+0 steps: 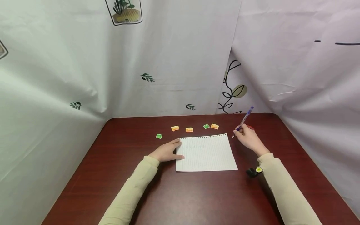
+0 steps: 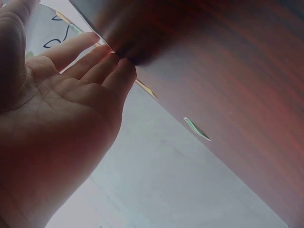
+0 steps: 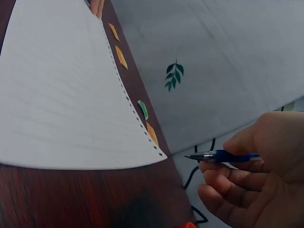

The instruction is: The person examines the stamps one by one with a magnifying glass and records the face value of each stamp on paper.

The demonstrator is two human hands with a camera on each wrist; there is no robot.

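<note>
A lined sheet of paper (image 1: 206, 154) with punched holes along its far edge lies on the table. My left hand (image 1: 168, 151) rests on its left edge, fingers extended, thumb on the sheet. Faint writing seems to show near the paper's top. To the right of the sheet, my right hand (image 1: 248, 137) pinches a blue pen (image 1: 245, 118); in the right wrist view the pen (image 3: 218, 156) has its tip pointing out past the fingers, apart from the paper. The left wrist view shows my left palm (image 2: 71, 95) with straight fingers at the paper's edge.
Behind the sheet lie several small orange and green pieces, among them an orange one (image 1: 189, 129) and a green one (image 1: 158, 136). Something red (image 1: 251, 127) is partly hidden behind my right hand. A printed cloth (image 1: 174, 62) hangs beyond the dark wooden table (image 1: 197, 197).
</note>
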